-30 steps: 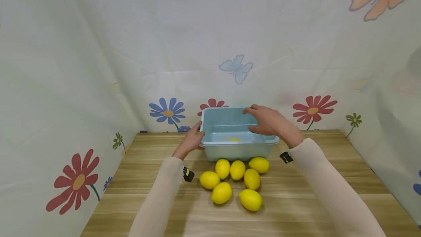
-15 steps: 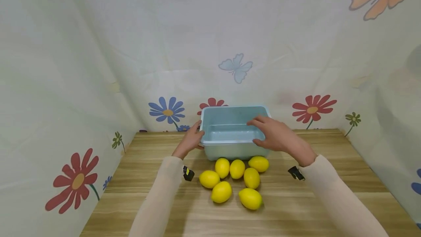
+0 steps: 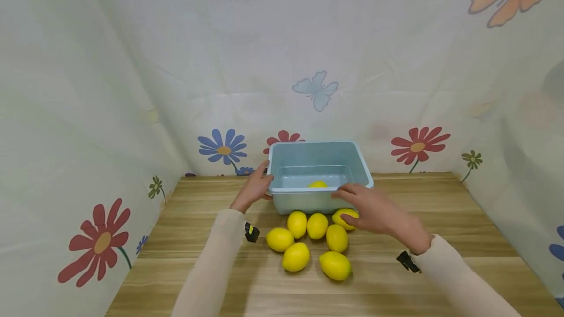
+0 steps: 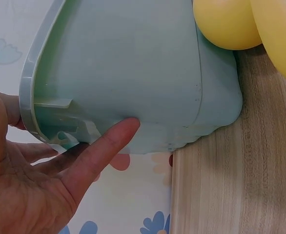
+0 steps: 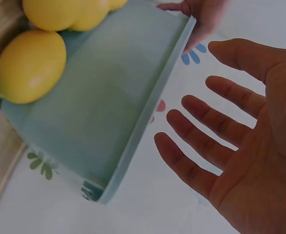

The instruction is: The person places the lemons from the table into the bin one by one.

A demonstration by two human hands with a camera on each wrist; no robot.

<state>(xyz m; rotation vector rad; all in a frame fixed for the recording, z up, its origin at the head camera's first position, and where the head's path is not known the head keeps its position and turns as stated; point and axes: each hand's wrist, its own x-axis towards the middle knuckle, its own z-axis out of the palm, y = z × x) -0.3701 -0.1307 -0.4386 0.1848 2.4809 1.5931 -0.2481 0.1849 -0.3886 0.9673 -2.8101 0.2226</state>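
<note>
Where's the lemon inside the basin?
In the head view, the lemon shows left of the right hand, partly hidden behind the near rim of the basin.

In the head view, the cream-sleeved left arm [image 3: 210, 268] reached toward one o'clock, its bare left hand [image 3: 254, 187] gripping, thumb [image 4: 101, 157] straight opposite partly hidden fingers [image 4: 33, 152]. The cream-sleeved right arm [image 3: 462, 278] slanted toward ten o'clock, its bare right hand [image 3: 376, 209] relaxed, fingertips [image 5: 174, 118] parted.

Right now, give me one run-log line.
Left hand: grips blue bin | Right hand: empty, near bin front | Bin: one lemon visible | Table: seven lemons
</note>
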